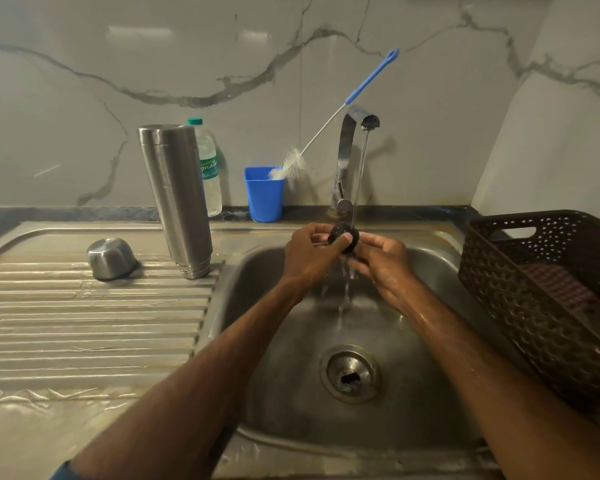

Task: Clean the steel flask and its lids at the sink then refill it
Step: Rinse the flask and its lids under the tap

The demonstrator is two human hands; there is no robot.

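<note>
The tall steel flask (177, 199) stands upside down on the draining board, left of the basin. A steel cup lid (111, 258) lies upside down beside it. Over the basin, my left hand (309, 258) and my right hand (383, 261) together hold a small black inner lid (342, 234) under the running water from the tap (352, 140). My left thumb presses on the lid's front. Fingers of both hands curl round it.
A blue cup (264, 194) holding a bottle brush (329, 126) with a blue handle stands behind the sink (430, 271). A clear plastic water bottle (211, 174) is behind the flask. A dark perforated basket (548, 289) sits on the right. The drain (350, 374) lies below.
</note>
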